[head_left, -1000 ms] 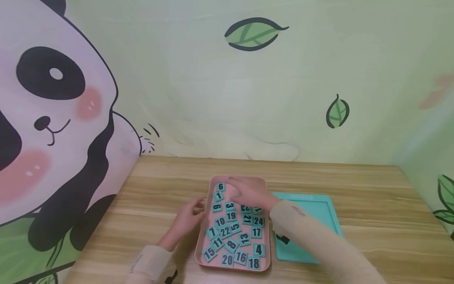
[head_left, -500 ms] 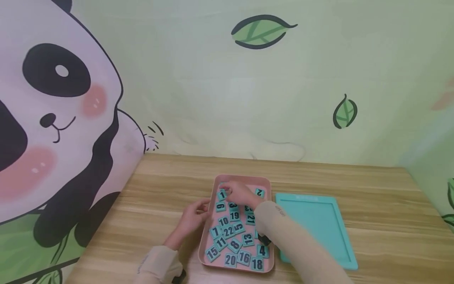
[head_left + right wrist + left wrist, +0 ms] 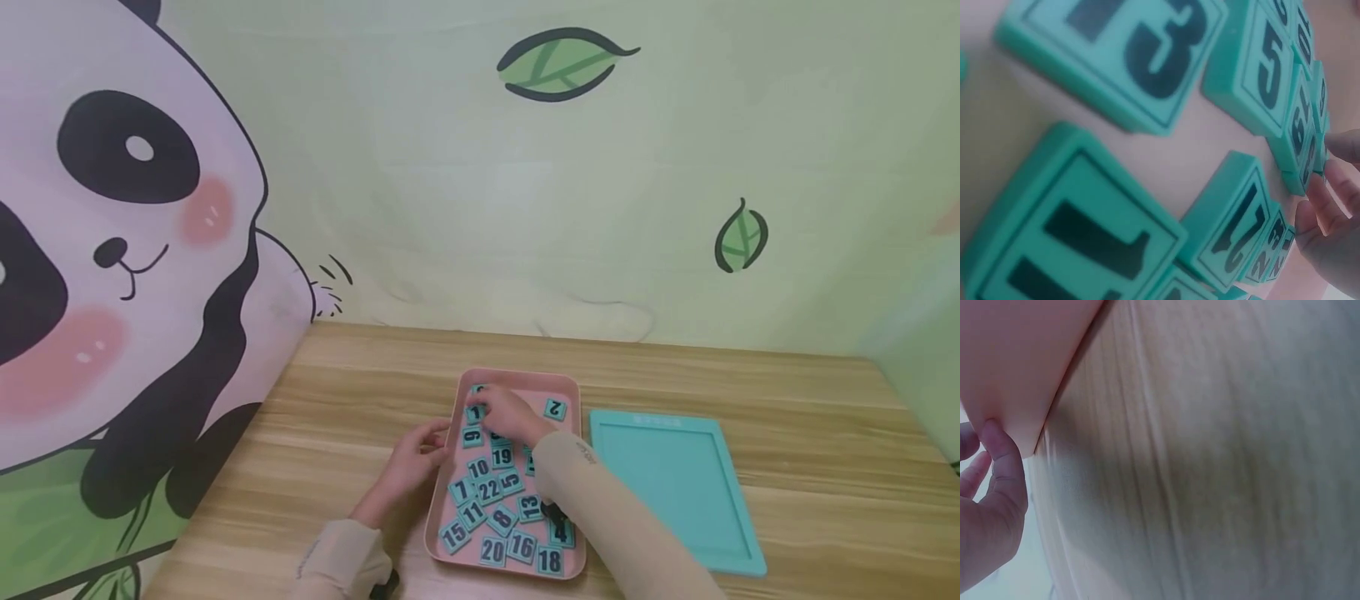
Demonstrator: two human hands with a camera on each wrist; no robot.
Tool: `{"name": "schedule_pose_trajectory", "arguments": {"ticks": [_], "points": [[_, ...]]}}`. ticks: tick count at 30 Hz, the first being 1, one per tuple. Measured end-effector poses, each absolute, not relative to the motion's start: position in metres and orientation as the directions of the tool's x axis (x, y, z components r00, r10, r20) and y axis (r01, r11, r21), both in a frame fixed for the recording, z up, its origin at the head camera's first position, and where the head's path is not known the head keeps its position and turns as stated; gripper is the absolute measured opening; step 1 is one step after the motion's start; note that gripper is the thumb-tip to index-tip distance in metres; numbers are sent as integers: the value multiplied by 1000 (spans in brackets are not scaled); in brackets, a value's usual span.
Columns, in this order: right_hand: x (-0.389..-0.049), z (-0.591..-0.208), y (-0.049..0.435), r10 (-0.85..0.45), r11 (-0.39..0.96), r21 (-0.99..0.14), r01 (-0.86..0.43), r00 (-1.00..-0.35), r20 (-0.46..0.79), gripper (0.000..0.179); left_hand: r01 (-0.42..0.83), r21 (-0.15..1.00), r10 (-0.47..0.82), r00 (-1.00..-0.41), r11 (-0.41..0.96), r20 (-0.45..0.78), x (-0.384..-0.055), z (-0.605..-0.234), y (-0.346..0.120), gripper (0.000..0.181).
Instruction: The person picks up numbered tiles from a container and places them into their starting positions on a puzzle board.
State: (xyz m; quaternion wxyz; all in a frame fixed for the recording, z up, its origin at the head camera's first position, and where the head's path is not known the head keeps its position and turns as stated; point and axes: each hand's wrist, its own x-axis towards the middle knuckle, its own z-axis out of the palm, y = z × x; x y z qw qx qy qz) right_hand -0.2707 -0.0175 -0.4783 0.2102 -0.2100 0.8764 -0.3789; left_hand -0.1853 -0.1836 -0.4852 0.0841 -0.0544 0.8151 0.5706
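A pink tray (image 3: 459, 533) on the table holds several teal number tiles, among them a 20 tile (image 3: 492, 550) and an 18 tile (image 3: 550, 561). My left hand (image 3: 411, 458) grips the tray's left side; in the left wrist view its bent fingers (image 3: 1007, 459) meet the pink wall near the rim. My right hand (image 3: 506, 413) reaches over the tray to its far left corner, fingertips down at the 1 tile (image 3: 475, 413) and the 6 tile behind it, which they partly cover. In the right wrist view the fingers (image 3: 1332, 200) are bent beyond the 19 tile (image 3: 1300, 119); what they pinch is hidden.
A teal framed board (image 3: 671, 483) lies right of the tray, partly under the right sleeve (image 3: 600, 500). Near the tray's far right corner lies a 2 tile (image 3: 555, 408). Behind the wooden table (image 3: 375, 358) stands a wall with a painted panda (image 3: 157, 250) and leaves.
My right hand has moved left across the tray's far end to the 6 and 1 tiles, uncovering the 2 tile. The left hand keeps to the tray's left side. The head view has shifted slightly.
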Motion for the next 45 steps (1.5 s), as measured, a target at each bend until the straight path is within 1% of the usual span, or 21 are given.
{"name": "schedule_pose_trajectory", "arguments": {"ticks": [6,11,14,18,22,25,27,32,35,38,40,43,45], "points": [[-271,-482,-18,-492,663,-718,-210,-846,-207,36,-191,921,0,-979,339,-204,-185,-485,-183,39],[-270,-487,-20,-475,693,-669,-268,-868,-144,25,-205,918,-10,-977,341,-215,-185,-485,-182,38],[-270,-487,-22,-455,699,-663,-267,-881,-126,20,-206,911,-18,-977,357,-214,-185,-484,-181,38],[-268,-486,-22,-423,697,-684,-213,-893,-153,19,-197,911,-18,-979,362,-204,-184,-485,-179,39],[-267,-484,-19,-401,712,-680,-176,-897,-188,22,-188,912,-17,-981,365,-195,-185,-485,-177,39],[-268,-480,-16,-408,724,-664,-190,-893,-189,16,-191,912,-23,-980,363,-197,-185,-485,-176,39],[-268,-474,-13,-431,713,-666,-221,-886,-168,10,-197,909,-28,-979,368,-201,-185,-485,-177,38],[-264,-452,-2,-504,646,-712,-274,-854,-128,13,-227,896,-48,-973,381,-226,-185,-486,-178,38],[-260,-439,9,-532,617,-743,-258,-833,-153,11,-230,896,-52,-972,380,-228,-185,-486,-178,38],[-258,-430,21,-526,650,-714,-262,-833,-173,11,-230,893,-56,-973,388,-226,-185,-486,-177,38],[-259,-426,30,-514,669,-692,-274,-842,-163,15,-228,891,-57,-973,392,-224,-184,-485,-176,38],[-260,-421,46,-497,691,-651,-314,-861,-112,23,-222,890,-55,-974,398,-218,-184,-485,-176,37],[-260,-418,57,-499,681,-650,-338,-864,-74,28,-217,893,-54,-976,394,-213,-184,-485,-176,37]]}}
